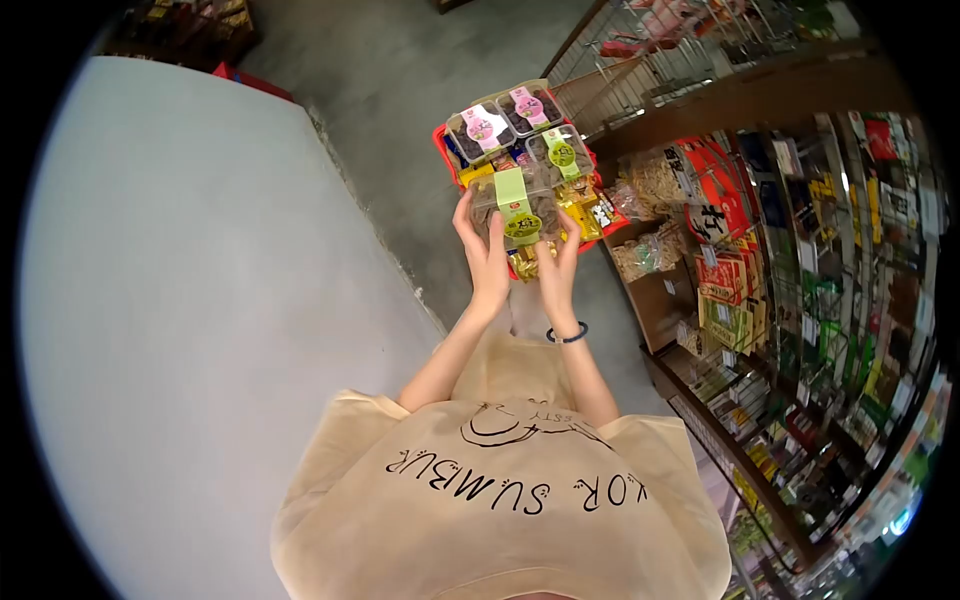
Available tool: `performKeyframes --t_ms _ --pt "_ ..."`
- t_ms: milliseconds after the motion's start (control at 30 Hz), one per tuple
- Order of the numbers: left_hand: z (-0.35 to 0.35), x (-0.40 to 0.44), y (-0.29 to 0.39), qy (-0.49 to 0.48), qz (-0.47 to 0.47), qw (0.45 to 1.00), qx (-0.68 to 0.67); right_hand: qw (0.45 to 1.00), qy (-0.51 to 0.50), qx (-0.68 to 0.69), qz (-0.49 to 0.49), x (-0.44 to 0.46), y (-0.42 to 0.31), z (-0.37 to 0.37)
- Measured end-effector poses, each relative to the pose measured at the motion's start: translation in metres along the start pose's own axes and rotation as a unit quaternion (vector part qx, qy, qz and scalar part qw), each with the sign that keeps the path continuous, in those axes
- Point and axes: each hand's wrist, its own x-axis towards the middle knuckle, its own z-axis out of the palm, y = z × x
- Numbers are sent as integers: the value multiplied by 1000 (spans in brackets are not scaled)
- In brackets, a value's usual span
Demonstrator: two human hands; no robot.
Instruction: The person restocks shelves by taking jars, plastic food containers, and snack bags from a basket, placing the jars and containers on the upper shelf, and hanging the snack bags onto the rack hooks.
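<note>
- We see a clear plastic rectangular box with a pale green label (514,201) between two bare hands, over the near part of a bright red basket (439,140); we cannot tell whether it rests on the goods below or is held just above them.
- Its walls are see-through, and dull brown contents show on either side of the label — what they are, we cannot make out.
- The label runs as a band across the lid; a small red mark sits near its middle, and a round yellow-green emblem with dark lettering fills the end nearest the person.
- We find the left hand (484,262) grasping the box at its left side, thumb toward the lid.
- We find the right hand (557,270) grasping it at the near right corner, a dark beaded bracelet (568,333) on that wrist.
- Beyond it we see two clear boxes with pink-and-white labels (481,128) and a smaller-looking clear box with a green label (560,154) — all three with dark contents.
- Shiny yellow packets (579,222) lie beside it in the basket.
</note>
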Motion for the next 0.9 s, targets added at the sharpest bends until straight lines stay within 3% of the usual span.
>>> performKeyframes --t_ms 100,167,233,367,433,567,900 --pt "10 -21 37 -50 50 997 -21 996 38 67 -48 -16 -34 -7" --pt "15 -33 58 -77 81 993 -43 996 57 56 -50 -31 -54 -16" --pt "20 -45 76 -105 110 986 -67 985 94 71 -124 -45 -70 -20" --pt "33 -77 114 -181 154 964 -118 966 166 97 -173 -87 -111 -28" --pt "32 -91 126 -230 217 942 -116 963 171 93 -188 -102 -125 -36" --pt "39 -118 147 -284 215 922 -149 947 187 139 -222 -130 -142 -50" --pt "86 -214 166 -348 276 882 -156 905 235 101 -339 -193 -139 -140"
